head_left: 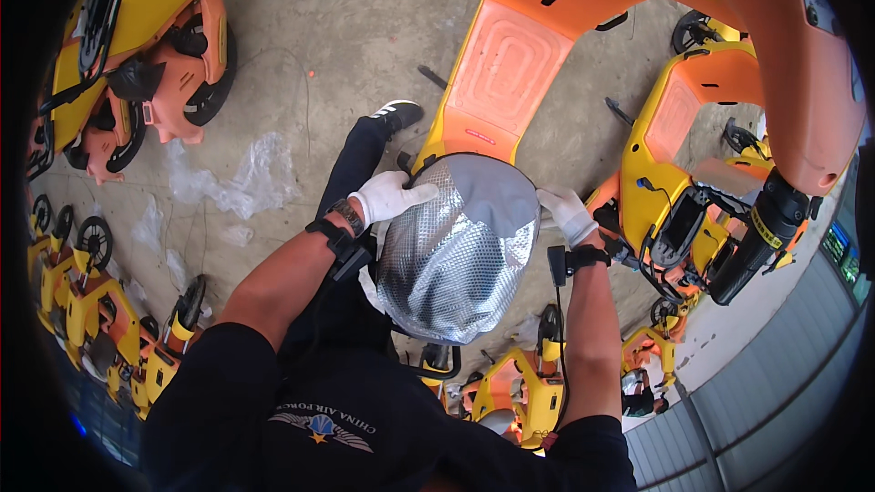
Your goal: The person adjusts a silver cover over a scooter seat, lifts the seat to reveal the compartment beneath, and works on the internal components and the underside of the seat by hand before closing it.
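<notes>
A silver quilted seat cover (451, 260) with a grey fabric section lies over the seat of an orange and yellow electric scooter (510, 64). My left hand (392, 197), in a white glove, grips the cover's left edge with the thumb on top and the fingers hidden below. At the opposite edge my right hand (567, 214), gloved in white too, pinches the grey rim. The silver surface is wrinkled, and the seat beneath it is hidden.
More scooters (656, 191) stand close on the right, with others at the left and behind. Crumpled clear plastic (241, 178) lies on the concrete floor (337, 27). A black cylindrical part (756, 241) juts in at the right. Another person (643, 396) is farther off.
</notes>
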Available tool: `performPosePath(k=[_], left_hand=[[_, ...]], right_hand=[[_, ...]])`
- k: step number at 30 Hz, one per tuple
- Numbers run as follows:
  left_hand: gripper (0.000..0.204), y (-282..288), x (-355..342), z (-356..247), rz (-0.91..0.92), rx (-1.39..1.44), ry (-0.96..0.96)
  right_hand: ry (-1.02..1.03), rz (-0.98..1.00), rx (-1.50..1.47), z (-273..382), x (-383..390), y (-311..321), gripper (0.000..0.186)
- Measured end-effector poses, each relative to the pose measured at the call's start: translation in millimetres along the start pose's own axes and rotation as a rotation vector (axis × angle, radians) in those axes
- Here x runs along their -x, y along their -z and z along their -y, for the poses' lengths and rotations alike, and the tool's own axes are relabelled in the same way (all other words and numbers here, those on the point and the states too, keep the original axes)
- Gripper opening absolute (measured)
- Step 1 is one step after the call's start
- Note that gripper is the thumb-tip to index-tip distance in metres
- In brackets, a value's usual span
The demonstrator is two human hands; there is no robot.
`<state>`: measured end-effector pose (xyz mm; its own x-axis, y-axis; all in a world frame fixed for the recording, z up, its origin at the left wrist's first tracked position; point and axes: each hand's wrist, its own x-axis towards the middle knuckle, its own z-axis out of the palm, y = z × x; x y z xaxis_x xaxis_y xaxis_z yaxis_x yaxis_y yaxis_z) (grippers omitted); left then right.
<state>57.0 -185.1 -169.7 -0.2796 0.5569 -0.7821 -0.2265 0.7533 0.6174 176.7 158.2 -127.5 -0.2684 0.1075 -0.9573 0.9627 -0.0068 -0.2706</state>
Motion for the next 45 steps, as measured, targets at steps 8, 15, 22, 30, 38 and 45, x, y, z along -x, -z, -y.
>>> performPosePath(k=[8,15,22,30,38,45], left_hand=[[0.042,3,-25,-7,-0.171,0.381,-0.075],[0.017,10,-55,-11,-0.137,0.285,-0.077],[0.011,5,-48,-16,-0.294,0.498,-0.039],[0.009,5,-55,-13,-0.331,0.618,0.009],[0.021,27,-68,-20,-0.074,0.376,-0.161],[0.025,43,-73,-29,0.171,-0.169,-0.338]], right_hand=[[-0.012,0.101,0.083,13,-13,10,0.037],[0.140,-0.003,0.330,52,-9,-27,0.037],[0.340,0.073,0.455,59,-23,-30,0.036],[0.245,0.218,0.766,91,-34,-32,0.035],[0.261,0.124,0.706,93,-28,-45,0.033],[0.311,0.072,0.657,82,-30,-44,0.032]])
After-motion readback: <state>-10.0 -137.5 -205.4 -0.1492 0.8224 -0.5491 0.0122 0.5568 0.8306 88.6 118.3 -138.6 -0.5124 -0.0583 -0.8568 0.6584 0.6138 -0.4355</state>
